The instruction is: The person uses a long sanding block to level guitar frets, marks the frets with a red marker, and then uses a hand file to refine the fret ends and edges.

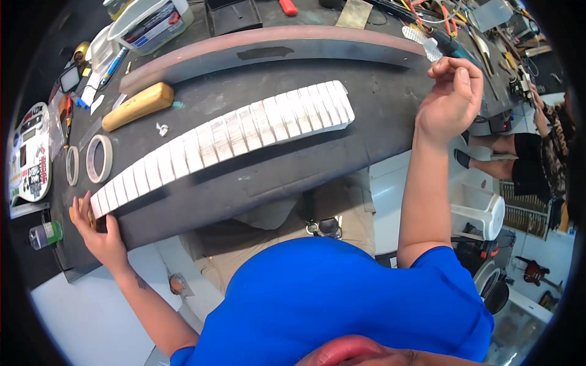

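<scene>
Across the dark bench lies a guitar neck (210, 143), its fretboard covered in white tape strips with thin dark fret lines between them. It slants from lower left to upper right. My left hand (104, 238) grips its narrow left end, thumb on the near side and fingers on the far side. Some brown wood shows between those fingers. My right hand (450, 104) is raised over the bench's right part, away from the neck. Its palm faces up, its fingers are loosely curled, and nothing shows in it.
A long dark bar (268, 53) with a reddish-brown face lies behind the neck. Nearby are a wooden block (138, 107), tape rolls (99, 158), a scrap of white tape (162, 129) and a plastic tub (152, 27). Tools crowd the back right. A person (537, 143) stands at far right.
</scene>
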Tool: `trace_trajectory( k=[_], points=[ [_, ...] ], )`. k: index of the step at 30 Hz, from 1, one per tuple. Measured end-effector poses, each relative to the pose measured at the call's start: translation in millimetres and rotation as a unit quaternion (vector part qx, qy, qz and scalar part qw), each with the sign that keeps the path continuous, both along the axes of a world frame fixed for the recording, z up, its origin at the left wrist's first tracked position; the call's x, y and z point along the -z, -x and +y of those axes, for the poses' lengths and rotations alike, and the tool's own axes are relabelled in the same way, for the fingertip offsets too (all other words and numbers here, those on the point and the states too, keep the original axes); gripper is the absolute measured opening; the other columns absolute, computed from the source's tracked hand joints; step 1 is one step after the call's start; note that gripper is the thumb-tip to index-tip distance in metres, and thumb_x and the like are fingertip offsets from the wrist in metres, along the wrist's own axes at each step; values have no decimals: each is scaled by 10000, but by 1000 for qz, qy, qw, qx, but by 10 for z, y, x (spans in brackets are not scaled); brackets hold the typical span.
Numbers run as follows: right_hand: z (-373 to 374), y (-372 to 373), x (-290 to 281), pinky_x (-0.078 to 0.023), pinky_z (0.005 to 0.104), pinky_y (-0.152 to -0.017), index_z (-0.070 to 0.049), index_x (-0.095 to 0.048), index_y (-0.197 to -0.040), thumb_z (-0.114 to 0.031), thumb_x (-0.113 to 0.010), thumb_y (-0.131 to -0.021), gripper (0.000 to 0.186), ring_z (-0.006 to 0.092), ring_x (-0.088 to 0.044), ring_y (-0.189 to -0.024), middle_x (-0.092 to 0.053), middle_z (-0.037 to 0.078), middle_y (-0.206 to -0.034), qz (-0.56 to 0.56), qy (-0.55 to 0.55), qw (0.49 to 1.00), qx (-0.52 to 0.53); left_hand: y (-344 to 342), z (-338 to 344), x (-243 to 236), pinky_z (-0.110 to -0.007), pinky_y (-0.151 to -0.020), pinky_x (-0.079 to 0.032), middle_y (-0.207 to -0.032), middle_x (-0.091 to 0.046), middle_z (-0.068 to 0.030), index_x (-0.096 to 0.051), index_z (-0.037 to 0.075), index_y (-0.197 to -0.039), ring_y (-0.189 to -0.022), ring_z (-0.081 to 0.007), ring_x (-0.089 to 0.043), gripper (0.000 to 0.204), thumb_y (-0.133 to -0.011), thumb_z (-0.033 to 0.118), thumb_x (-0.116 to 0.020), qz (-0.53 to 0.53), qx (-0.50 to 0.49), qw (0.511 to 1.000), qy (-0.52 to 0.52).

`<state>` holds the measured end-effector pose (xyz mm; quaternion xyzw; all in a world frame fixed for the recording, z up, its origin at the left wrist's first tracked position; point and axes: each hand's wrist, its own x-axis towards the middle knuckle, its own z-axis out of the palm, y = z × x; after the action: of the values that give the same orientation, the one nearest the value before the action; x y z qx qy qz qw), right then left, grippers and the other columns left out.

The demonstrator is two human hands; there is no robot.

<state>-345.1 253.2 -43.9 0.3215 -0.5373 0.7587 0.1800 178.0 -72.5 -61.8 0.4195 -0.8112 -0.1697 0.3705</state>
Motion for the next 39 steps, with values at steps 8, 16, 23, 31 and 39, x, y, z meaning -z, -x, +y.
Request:
trace_trajectory(
  k=[8, 16, 23, 31, 39],
  points=[
    [158, 140, -45, -535, 367, -784, 50, -639, -1162, -215, -524, -1081, 300, 240, -654, -852, -685, 174, -898, 24, 1, 999, -29, 74, -84, 58, -451, -1277, -369, -1576, -601, -227, -308, -35, -1660, -1483, -312, -549, 741, -961, -70, -549, 3, 14, 1000, -18],
    [588, 535, 158, -500, 423, -867, 23, -665, -1254, -283, -455, -1094, 404, 307, -602, -962, -656, 210, -1022, 18, -38, 984, -175, -92, 3, -8, -441, -1263, -393, -1527, -639, -228, -340, -29, -1613, -1462, -310, -570, 759, -927, -14, -666, 9, 9, 1000, 3],
    [751, 875, 163, -456, 411, -903, 22, -704, -1219, -255, -455, -1084, 396, 300, -560, -973, -633, 193, -1002, -14, -48, 972, -229, 47, 58, -93, -406, -1177, -466, -1469, -678, -212, -404, 34, -1523, -1317, -289, -675, 715, -887, 10, -732, 4, 18, 1000, 5],
    [359, 572, 184, -437, 357, -824, 22, -651, -1130, -228, -478, -1115, 304, 218, -540, -898, -588, 127, -932, -34, -103, 993, -52, -83, 90, -19, -433, -1207, -432, -1468, -671, -228, -391, 51, -1523, -1345, -318, -649, 697, -904, 40, -710, 48, 36, 998, -2],
    [218, 509, 120, -444, 351, -828, 28, -646, -1147, -218, -459, -1146, 309, 209, -550, -909, -599, 117, -950, -6, -166, 985, -56, -109, 43, 7, -360, -1076, -525, -1371, -722, -167, -472, 49, -1457, -1244, -257, -688, 726, -820, 43, -821, 56, 42, 997, 33]
  ],
)
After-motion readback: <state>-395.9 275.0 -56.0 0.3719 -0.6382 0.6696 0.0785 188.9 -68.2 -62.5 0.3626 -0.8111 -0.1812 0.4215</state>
